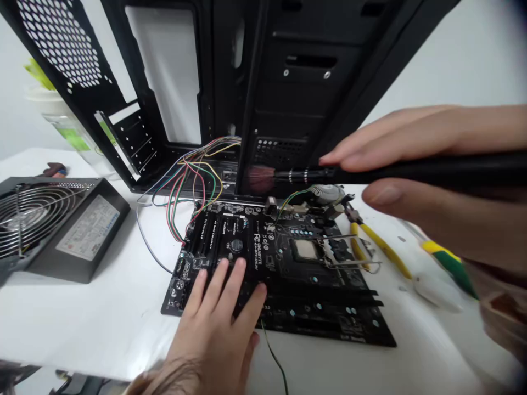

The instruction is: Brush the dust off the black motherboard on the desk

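My left hand [222,312] lies with its fingers stretched out over the near left part of a black motherboard [284,269]. The processor [305,249] shows in its socket, with the metal socket cover [349,252] swung up to the right. In my right hand [432,164], at the right, a black-handled brush [300,175] is gripped between thumb and fingers. Its reddish bristles point left, blurred, in front of the lower wall of the black computer case [304,109]. Whether they touch the case I cannot tell. Thin coloured wires [197,170] run from the case to the board.
A power supply [90,230] with a fan grille sits at the left. Yellow-handled pliers [379,247] and a green-and-yellow tool handle [448,266] lie right of the board. Behind the case at the left stands a clear container [69,126]. Cables [69,384] show at the lower left edge.
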A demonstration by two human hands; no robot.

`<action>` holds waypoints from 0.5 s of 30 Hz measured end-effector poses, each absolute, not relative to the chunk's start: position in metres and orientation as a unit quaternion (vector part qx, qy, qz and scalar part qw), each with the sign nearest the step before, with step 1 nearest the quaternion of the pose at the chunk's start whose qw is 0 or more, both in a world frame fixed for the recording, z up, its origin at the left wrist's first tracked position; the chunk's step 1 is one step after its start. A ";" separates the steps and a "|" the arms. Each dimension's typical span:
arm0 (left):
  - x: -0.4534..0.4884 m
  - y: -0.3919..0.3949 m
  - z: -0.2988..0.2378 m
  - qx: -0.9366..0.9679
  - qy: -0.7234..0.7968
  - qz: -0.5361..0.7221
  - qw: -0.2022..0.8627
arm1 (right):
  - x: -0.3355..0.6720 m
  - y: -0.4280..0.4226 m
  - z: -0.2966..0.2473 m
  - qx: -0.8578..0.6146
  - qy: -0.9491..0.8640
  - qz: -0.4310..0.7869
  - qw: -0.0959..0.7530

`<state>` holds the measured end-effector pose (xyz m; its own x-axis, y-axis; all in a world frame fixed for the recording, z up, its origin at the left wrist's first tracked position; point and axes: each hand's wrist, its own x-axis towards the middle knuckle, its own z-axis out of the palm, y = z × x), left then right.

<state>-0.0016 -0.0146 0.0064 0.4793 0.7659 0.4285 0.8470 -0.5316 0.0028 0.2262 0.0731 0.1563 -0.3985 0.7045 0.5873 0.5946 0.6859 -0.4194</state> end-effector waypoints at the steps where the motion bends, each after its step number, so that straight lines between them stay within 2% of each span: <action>1: 0.001 -0.014 0.005 -0.861 -0.464 -0.182 0.104 | 0.230 0.072 0.159 -0.384 -0.844 0.046 0.371; 4: -0.007 -0.012 0.003 -0.868 -0.442 -0.206 0.101 | 0.242 0.075 0.163 -0.374 -0.861 -0.032 0.342; 7: -0.022 -0.013 0.001 -0.880 -0.423 -0.193 0.093 | 0.240 0.082 0.161 -0.360 -0.876 -0.055 0.317; 11: -0.037 -0.017 -0.012 -0.901 -0.365 -0.196 0.128 | 0.214 0.096 0.153 -0.356 -0.882 -0.021 0.307; 15: -0.040 -0.022 -0.025 -0.881 -0.381 -0.236 0.151 | 0.187 0.120 0.146 -0.413 -0.867 0.049 0.274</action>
